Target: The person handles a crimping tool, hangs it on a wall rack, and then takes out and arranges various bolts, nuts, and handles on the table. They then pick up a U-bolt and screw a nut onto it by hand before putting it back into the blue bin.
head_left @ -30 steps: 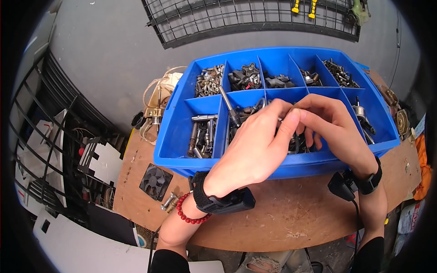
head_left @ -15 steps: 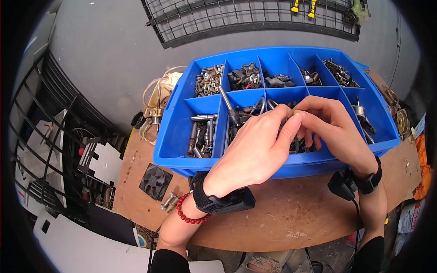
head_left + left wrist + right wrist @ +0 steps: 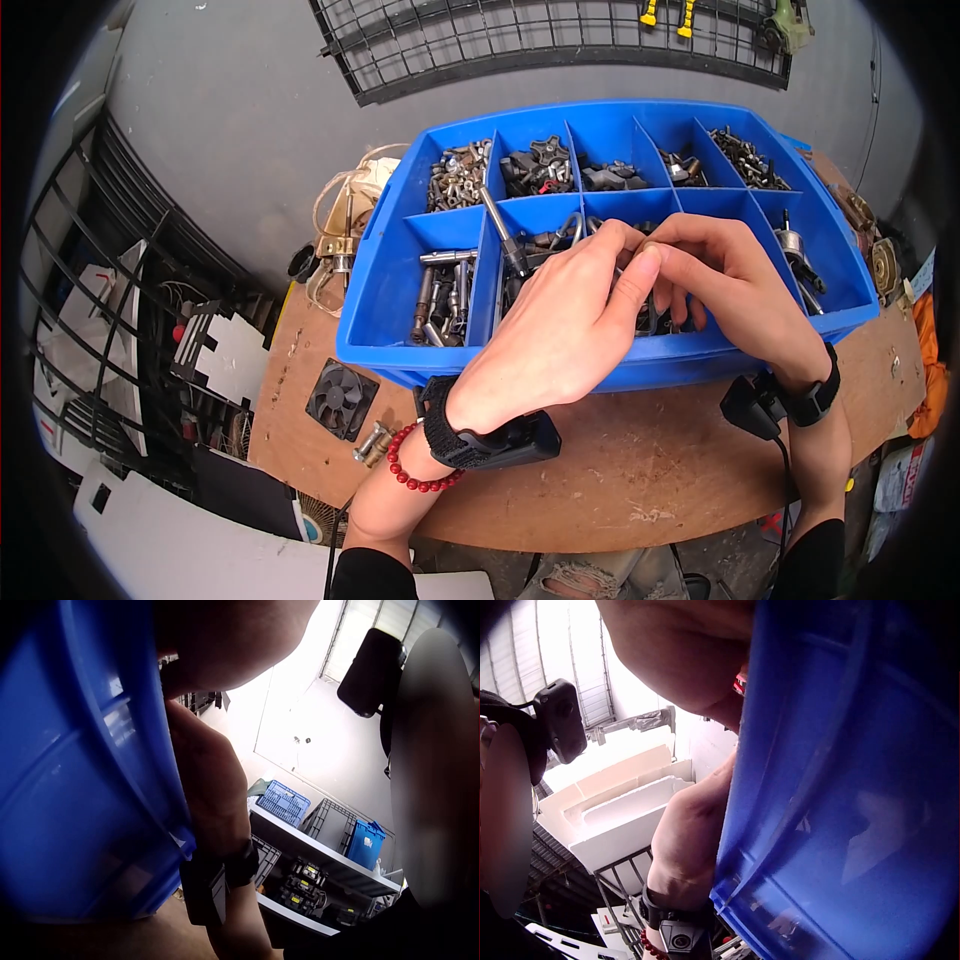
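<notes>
Over the front middle compartments of the blue divided box [image 3: 600,352], both hands meet at their fingertips. The left hand [image 3: 565,320], back upward, pinches with thumb and forefinger at a small dark part almost wholly covered by the fingers. From the other side the right hand [image 3: 735,285] pinches at the same spot, its other fingers curled below. What the part is cannot be told. Metal pieces lie beneath the hands. In the left wrist view the box wall [image 3: 82,787] fills the left side; the right wrist view shows it [image 3: 840,787] on the right.
Bolts and fittings [image 3: 458,180] fill the back left compartment. A long metal rod [image 3: 503,232] leans on a divider. On the wooden table [image 3: 600,470] lie a black fan [image 3: 341,399] and loose bolts [image 3: 372,443]. Rusty machine parts flank the box; a black grid [image 3: 560,50] stands behind.
The left hand's fingers and thumb have shifted slightly where the fingertips meet. Both hands otherwise stay at the same place over the box.
</notes>
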### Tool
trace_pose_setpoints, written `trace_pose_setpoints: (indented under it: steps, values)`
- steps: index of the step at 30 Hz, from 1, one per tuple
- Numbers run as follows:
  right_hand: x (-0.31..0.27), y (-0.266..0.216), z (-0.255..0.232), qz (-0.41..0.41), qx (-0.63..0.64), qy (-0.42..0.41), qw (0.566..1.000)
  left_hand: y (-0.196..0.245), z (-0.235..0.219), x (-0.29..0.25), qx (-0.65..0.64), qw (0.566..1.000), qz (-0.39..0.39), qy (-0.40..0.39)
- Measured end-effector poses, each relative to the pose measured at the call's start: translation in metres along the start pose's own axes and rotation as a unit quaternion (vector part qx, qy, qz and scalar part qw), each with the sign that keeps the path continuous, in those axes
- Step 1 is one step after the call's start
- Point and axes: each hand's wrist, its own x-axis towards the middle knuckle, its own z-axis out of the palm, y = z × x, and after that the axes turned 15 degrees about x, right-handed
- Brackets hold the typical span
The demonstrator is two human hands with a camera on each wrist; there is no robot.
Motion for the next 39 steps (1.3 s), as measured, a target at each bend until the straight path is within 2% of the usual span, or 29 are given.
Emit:
trace_pose_setpoints:
  steps: [6, 9, 15, 18, 24, 39]
  values:
    - [0.0, -0.0007, 0.0001, 0.002, -0.004, -0.004, 1.0, 0.0, 0.0002, -0.0002, -0.003, 1.0, 0.004, 0.002]
    - [-0.0002, -0.0016, 0.0005, 0.005, -0.007, -0.004, 1.0, -0.0004, -0.0025, -0.0007, 0.006, 0.999, -0.016, -0.03]
    - [-0.0004, -0.0024, 0.001, 0.007, -0.003, -0.006, 1.0, -0.0002, -0.0023, -0.0007, -0.002, 0.999, -0.012, -0.031]
    - [-0.0007, -0.0029, 0.001, 0.008, -0.002, -0.007, 1.0, 0.0007, 0.0005, 0.0001, -0.004, 1.0, 0.002, 0.0]
    - [-0.0009, -0.0038, 0.0013, 0.015, -0.001, -0.008, 1.0, 0.0005, -0.0026, -0.0005, -0.001, 0.999, -0.018, -0.039]
    - [-0.002, -0.0058, 0.0023, 0.017, -0.002, -0.015, 1.0, 0.001, -0.0025, -0.0009, 0.003, 0.999, -0.01, -0.037]
